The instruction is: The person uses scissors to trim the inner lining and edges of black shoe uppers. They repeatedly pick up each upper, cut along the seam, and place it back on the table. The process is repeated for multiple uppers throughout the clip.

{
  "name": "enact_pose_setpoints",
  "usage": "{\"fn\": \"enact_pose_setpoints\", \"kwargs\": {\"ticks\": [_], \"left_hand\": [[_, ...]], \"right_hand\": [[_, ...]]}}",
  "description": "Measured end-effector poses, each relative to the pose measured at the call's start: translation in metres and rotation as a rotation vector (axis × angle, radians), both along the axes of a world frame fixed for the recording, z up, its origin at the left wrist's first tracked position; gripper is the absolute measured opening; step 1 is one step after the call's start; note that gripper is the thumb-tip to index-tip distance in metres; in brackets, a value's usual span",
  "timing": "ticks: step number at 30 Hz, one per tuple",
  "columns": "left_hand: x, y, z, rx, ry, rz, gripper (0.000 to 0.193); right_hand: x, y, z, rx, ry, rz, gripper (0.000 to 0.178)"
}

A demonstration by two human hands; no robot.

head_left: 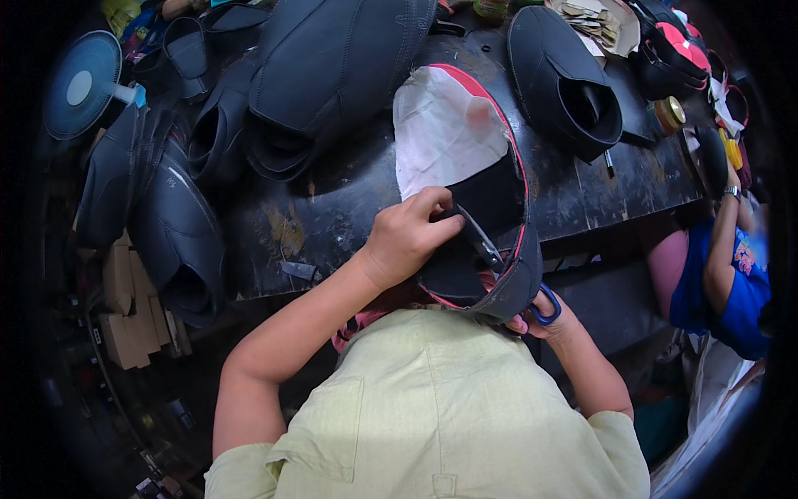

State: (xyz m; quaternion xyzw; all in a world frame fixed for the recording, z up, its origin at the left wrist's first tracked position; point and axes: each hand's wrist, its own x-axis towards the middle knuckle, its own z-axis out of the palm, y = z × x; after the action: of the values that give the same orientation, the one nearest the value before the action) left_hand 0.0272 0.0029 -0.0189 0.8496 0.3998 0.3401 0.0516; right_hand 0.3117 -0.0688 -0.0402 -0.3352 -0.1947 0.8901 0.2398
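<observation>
Black shoe upper with red edging and white fabric lining [465,166] lies at the near edge of the dark scuffed tabletop [615,179]. The left hand [407,237] pinches its black inner flap, grip closed on it. The right hand [540,320], beneath the upper, holds blue-handled scissors [507,270], blades inside the upper.

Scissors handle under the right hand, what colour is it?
Blue, clearest in the head view: scissors handle.
</observation>
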Motion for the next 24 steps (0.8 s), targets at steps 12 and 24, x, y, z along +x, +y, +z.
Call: {"fn": "enact_pose_setpoints", "kwargs": {"ticks": [12, 24], "left_hand": [[-0.007, -0.012, -0.001, -0.048, -0.01, -0.032, 0.018], [-0.005, -0.011, -0.002, -0.122, -0.147, 0.082, 0.025]], "right_hand": [[-0.014, -0.007, 0.009, -0.053, -0.045, -0.078, 0.056], [0.002, 0.006, 0.001, -0.033, 0.009, 0.082, 0.042]]}}
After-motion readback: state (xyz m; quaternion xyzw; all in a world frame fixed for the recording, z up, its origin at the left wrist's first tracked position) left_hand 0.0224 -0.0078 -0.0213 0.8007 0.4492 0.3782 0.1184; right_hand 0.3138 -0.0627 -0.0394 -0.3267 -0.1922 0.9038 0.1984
